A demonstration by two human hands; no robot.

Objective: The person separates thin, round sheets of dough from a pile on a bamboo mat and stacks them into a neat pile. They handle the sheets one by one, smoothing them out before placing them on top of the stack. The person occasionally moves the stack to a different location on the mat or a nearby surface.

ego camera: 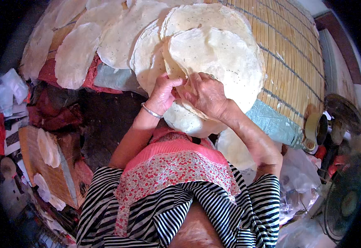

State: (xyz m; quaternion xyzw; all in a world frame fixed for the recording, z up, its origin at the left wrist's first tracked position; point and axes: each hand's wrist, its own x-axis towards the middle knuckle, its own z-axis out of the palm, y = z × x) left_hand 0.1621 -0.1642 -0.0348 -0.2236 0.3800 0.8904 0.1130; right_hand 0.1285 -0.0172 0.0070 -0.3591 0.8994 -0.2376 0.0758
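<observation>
Thin, pale round dough sheets (224, 55) with dark specks, like rice crackers, lie in an overlapping pile in front of me. My left hand (165, 90), with a metal bangle at the wrist, pinches the near edge of a sheet between thumb and fingers. Close beside it, my right hand (206, 93) grips the folded near edges of the sheets, its fingers curled over them. How many layers each hand holds is hidden. Below the hands, a speckled sheet (189, 122) hangs over the near side against the floral apron (177, 167).
A slatted bamboo mat (285, 52) extends to the right and back. More round sheets (78, 55) overlap at the left. A wooden block (44, 155) carrying pale pieces stands at lower left. A roll of tape (313, 127), a plastic bag (298, 183) and a fan (349, 201) are at right.
</observation>
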